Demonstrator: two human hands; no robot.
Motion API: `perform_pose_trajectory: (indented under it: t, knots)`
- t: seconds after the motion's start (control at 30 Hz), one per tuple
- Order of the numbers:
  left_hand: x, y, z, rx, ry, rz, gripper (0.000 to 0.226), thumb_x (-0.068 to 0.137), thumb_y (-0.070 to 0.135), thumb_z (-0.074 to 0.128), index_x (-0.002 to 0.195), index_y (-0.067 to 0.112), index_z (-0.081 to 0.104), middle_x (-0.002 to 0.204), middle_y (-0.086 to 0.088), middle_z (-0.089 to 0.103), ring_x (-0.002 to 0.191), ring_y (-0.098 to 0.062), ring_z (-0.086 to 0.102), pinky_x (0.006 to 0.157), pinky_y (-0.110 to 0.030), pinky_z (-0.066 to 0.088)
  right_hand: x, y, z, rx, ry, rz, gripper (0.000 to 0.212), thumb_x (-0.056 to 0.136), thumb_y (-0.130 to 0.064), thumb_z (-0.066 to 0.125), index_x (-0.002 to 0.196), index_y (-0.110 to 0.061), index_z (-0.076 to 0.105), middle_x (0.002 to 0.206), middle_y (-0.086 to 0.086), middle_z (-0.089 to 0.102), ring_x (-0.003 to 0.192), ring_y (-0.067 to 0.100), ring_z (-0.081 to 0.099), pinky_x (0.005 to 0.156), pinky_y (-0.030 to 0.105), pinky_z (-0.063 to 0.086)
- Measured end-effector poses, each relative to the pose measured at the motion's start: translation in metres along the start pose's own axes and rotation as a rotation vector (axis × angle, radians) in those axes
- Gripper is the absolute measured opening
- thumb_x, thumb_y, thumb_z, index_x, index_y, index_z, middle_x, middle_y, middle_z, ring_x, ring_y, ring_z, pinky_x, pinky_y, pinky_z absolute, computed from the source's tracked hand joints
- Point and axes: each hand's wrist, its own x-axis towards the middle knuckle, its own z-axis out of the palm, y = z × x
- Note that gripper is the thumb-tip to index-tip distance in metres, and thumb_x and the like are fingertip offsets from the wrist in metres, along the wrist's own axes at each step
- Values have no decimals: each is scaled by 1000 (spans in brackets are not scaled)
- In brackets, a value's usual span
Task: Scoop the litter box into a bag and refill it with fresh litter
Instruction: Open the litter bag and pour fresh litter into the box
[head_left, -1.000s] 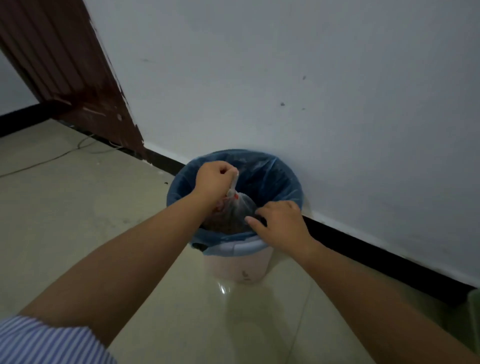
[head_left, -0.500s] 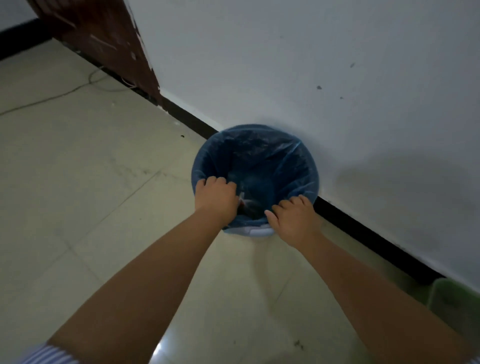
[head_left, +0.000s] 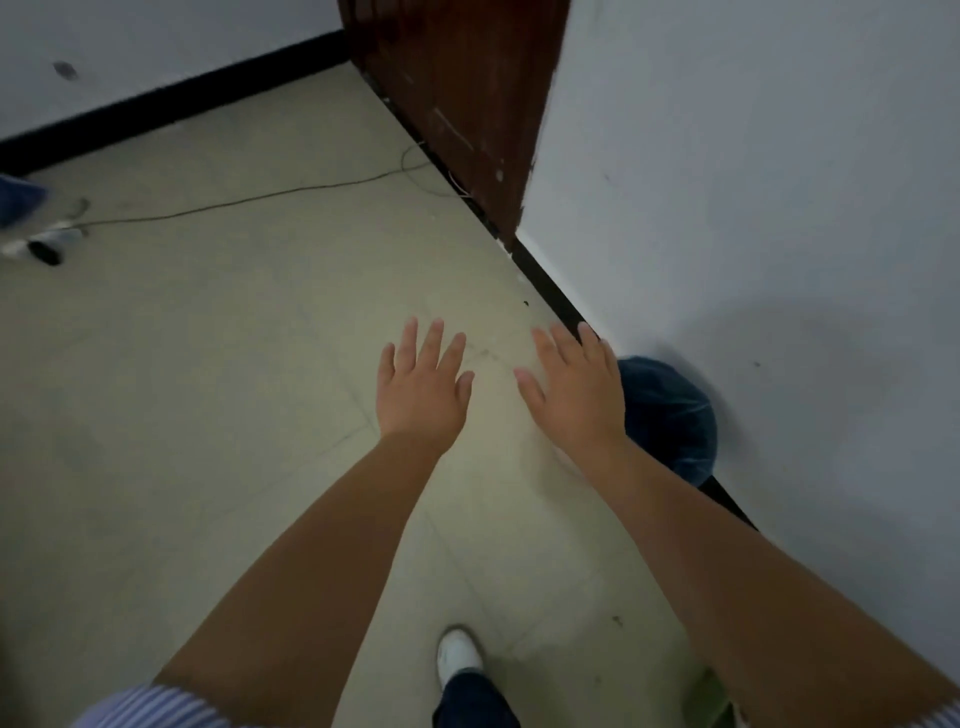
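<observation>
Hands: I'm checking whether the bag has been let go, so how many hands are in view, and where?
2. The left hand is spread open over the floor; the right hand is open beside it, in front of the blue-lined bin. Neither holds anything.

bin (head_left: 670, 410): half hidden by right forearm | left-edge objects (head_left: 36, 244): blurred
</observation>
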Motion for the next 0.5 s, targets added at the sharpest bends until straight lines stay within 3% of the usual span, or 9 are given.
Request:
perform_pose_trajectory:
  t: [0.07,0.17,0.5]
  knots:
    - [-6,-42,-34,1,-11,-24,52,101,41,14,150,27,4,159,3,-5,146,-21,-13,119,-38,-2,10,-49,-23,-5,-37,-22,65,92,-52,10,147,-18,19,155,5,18,144,28,9,117,41,6]
    - [-10,-103,-71,-16,-26,-112,52,101,40,15,150,27,5,159,3,-4,146,-21,-12,119,-37,-2,31,-116,-40,-35,-138,-72,56,98,-44,21,148,-21,10,157,3,9,145,25,1,118,40,2]
    - [77,-307,-178,-85,9,-353,52,101,40,14,150,29,4,159,5,-3,146,-21,-11,118,-38,-2,190,-329,-76,-95,-192,-269,55,98,-45,22,148,-25,12,158,0,4,145,24,-4,118,38,-2]
